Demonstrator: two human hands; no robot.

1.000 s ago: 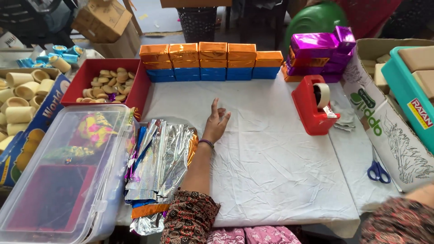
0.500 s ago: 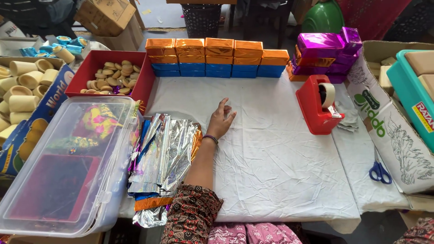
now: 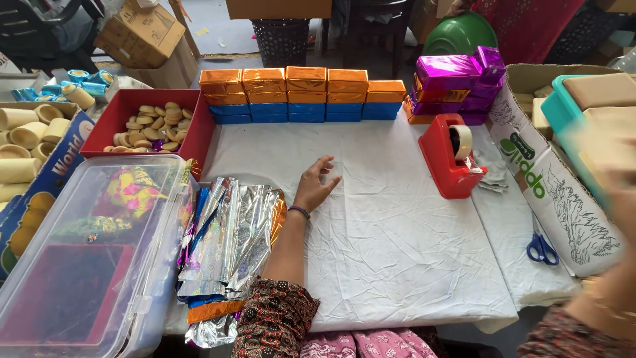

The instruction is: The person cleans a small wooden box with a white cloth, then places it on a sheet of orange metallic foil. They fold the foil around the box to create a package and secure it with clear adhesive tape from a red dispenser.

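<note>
My left hand (image 3: 314,185) rests palm down on the white cloth (image 3: 397,225) that covers the counter, fingers spread and holding nothing. Just beside its wrist, to the left, lies the stack of foil wrapping sheets (image 3: 228,238), silver on top with blue and orange edges showing underneath. It sits between the hand and the clear plastic bin (image 3: 86,265).

I judge those sheets to be very light, thin and limp. They would crinkle and tear easily, and the glossy faces likely slide over each other, so lifting 1 sheet would drag its neighbours along. The near right edge of the stack, closest to my wrist, looks like the best place to take hold: pinch a single corner there and peel it up, rather than grab the pile from above.

My right hand (image 3: 613,199) is only a blur at the right edge of the view, near the teal tray (image 3: 563,109) and the printed cardboard flap (image 3: 563,199). I cannot tell whether it is spread or gripping something.

At the far side of the cloth stands a row of wrapped boxes (image 3: 305,93), orange over blue. Purple wrapped boxes (image 3: 457,79) are stacked behind the red tape dispenser (image 3: 445,159). Blue scissors (image 3: 542,248) lie at the right, well apart from both hands.
</note>
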